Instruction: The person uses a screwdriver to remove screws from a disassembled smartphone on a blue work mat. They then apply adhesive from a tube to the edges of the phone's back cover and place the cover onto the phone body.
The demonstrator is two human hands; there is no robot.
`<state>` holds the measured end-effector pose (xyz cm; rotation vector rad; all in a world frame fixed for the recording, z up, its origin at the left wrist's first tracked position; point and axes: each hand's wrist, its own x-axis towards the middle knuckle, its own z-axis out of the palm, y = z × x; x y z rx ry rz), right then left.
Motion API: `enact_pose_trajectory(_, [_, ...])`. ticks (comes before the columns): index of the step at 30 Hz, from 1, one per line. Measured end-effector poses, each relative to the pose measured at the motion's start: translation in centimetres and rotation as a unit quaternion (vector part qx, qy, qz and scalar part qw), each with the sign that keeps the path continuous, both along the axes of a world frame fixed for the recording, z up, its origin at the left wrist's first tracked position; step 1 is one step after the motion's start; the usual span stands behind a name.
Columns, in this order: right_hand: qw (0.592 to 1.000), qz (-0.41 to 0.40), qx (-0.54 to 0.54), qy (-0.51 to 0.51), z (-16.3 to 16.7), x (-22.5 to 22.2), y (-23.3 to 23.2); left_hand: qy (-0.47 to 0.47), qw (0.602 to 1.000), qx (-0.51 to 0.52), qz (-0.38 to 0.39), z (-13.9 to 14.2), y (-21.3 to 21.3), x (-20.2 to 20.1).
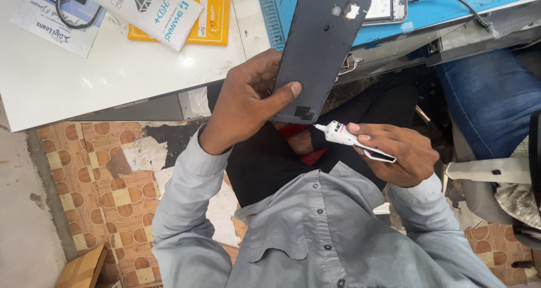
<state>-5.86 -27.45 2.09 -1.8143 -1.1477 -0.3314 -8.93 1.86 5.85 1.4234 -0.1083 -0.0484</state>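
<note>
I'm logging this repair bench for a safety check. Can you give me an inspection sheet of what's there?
Surface: white table beside a blue mat.
Job's things: dark phone back cover; small white glue tube, nozzle near the cover's lower edge.
Clutter: white pouch, yellow packet, leaflet.
Grippers: left hand holds the cover; right hand holds the tube.
Cables: black cable on the mat.
Surroundings: patterned floor tiles; another person's blue-trousered leg.

Phone back cover in left hand; glue tube below, in right hand.
</note>
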Motion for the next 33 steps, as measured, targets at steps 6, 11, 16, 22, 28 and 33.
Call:
enact_pose_trajectory(6, [1.0,0.002,0.003,0.015,0.12,-0.03,0.08,0.004,1.0,0.006,0.005,0.07,-0.1,0.1])
enact_pose_trajectory(11, [1.0,0.007,-0.011,0.002,0.34,0.06,0.01,0.015,1.0,0.014,0.007,0.05,-0.17,0.14])
enact_pose_trajectory(16, [1.0,0.002,0.002,0.004,0.37,0.21,-0.01,0.016,1.0,0.007,0.002,-0.06,-0.12,0.08])
enact_pose_trajectory(22, [1.0,-0.014,-0.014,0.009,0.47,0.36,-0.29,0.019,1.0,0.016,0.001,-0.22,-0.06,0.06])
enact_pose_trajectory(28, [1.0,0.007,-0.016,0.004,0.45,0.47,-0.37,0.018,1.0,0.011,0.0,-0.21,-0.07,-0.01])
enact_pose_trajectory(33, [1.0,0.029,-0.012,0.005,0.36,0.55,-0.37,0.024,0.999,0.031,-0.004,-0.13,-0.08,-0.13])
